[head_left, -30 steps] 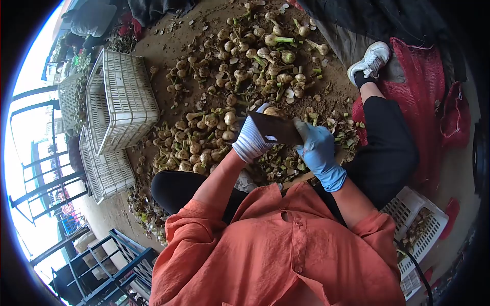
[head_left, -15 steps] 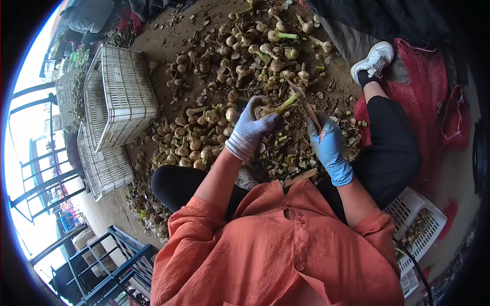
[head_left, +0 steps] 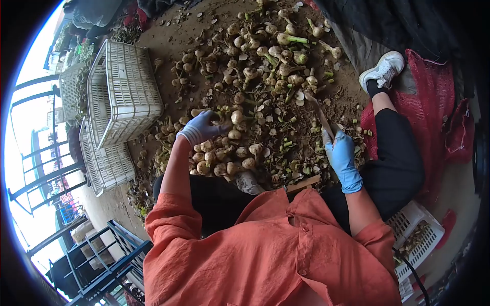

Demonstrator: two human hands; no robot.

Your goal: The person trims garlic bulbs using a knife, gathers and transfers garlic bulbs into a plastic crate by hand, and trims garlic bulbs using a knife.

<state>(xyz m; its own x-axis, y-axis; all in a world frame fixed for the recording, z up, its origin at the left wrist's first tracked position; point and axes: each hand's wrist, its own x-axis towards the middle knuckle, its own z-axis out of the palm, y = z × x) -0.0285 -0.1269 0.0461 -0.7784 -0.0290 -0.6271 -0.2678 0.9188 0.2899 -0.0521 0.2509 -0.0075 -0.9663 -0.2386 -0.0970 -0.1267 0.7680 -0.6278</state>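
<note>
**Reaching for the next garlic bulb**

My left hand [head_left: 200, 128], in a striped knit glove, is stretched out over the pile of garlic bulbs [head_left: 224, 153] right in front of my knees. The fingers are curled down onto a bulb with a green stem at the edge of that pile, but I can't tell if they have closed on it yet. My right hand [head_left: 341, 153], in a blue glove, is closed around the handle of a knife [head_left: 320, 116]. The blade points up and away from me, and nothing is on it.

I think there is a lot left to do. Many bulbs with stems still on them lie in a second big heap [head_left: 275, 56] farther away. Cut stems, roots and dry skins [head_left: 291, 153] are all over the ground between my legs, so some cutting is done.

I am sitting on a brown dirt floor [head_left: 168, 35]. White plastic crates [head_left: 122, 92] stand tipped on my left. A red mesh sack [head_left: 423, 102] lies on my right, near my white shoe [head_left: 385, 69]. Another white crate [head_left: 423, 234] sits behind my right side.
</note>
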